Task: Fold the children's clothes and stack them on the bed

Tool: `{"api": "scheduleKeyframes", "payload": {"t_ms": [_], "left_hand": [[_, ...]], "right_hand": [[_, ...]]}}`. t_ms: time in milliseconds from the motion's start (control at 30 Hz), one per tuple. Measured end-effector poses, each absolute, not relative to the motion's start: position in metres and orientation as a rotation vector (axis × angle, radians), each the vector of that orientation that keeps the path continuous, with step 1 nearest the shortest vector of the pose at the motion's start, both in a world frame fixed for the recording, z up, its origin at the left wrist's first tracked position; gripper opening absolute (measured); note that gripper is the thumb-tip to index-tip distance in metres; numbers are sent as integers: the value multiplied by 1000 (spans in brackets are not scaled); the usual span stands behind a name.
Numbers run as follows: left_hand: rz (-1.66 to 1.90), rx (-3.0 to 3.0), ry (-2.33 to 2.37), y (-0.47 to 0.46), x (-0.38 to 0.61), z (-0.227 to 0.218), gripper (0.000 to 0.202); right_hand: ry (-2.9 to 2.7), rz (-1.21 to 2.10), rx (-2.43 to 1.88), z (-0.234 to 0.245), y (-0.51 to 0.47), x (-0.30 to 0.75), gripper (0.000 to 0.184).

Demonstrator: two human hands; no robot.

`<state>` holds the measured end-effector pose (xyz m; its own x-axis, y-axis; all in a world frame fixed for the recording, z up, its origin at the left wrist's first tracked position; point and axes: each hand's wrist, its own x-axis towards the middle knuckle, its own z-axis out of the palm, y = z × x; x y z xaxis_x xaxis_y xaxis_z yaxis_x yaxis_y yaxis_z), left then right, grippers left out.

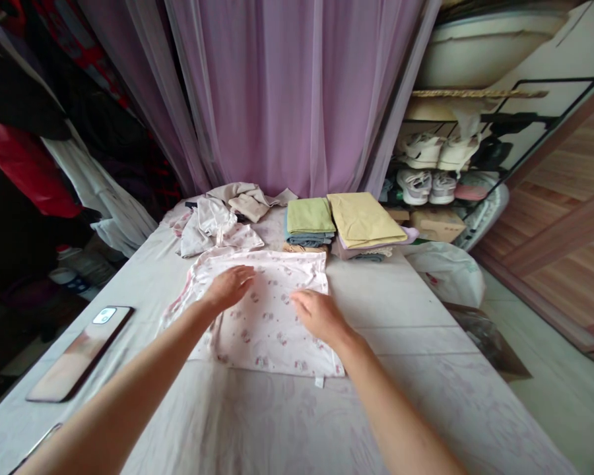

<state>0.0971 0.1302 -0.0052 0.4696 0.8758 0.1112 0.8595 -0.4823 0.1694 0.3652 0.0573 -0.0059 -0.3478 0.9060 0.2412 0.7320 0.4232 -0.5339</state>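
A pale pink printed garment (272, 330) lies spread on the covered table, its left side bunched and a small white tag (319, 382) showing at the near edge. Over its upper left part is my left hand (231, 285), fingers stretched out and nothing held. My right hand (319, 315) is over the right part of the cloth, fingers extended toward the middle. Whether either hand presses on the fabric I cannot tell. Behind the garment lies a loose heap of pale clothes (218, 221).
Folded stacks stand at the back, one topped by a green cloth (309, 216), one by a yellow cloth (366, 220). A phone (82, 353) lies at the left. Beyond are a purple curtain (287, 92), a rack with shoes (420, 150) and a plastic bag (450, 270).
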Motion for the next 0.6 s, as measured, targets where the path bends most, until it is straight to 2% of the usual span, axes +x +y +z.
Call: {"api": "scheduleKeyframes", "payload": {"t_ms": [67,200,300,367,500,600], "left_hand": [[235,2678,1421,133,116,-19,42],[190,2590,1648,141,134,-33,50],[211,2545,1776,145,147,-31,49],[265,2637,1631,145,162,-27,44],[294,2805,1039,149,204,-25,41],[273,2803,909,160,229,-31,41]], "right_hand": [[-2379,442,-1324,-5,53,354,26],[-2402,261,-1573,-15,61,361,45],[-2342,231,-1721,-21,66,370,50],[-2374,240,-1679,-21,61,372,50],[-2496,314,-1503,-19,42,371,54],[-2563,416,-1470,-17,32,375,60]]}}
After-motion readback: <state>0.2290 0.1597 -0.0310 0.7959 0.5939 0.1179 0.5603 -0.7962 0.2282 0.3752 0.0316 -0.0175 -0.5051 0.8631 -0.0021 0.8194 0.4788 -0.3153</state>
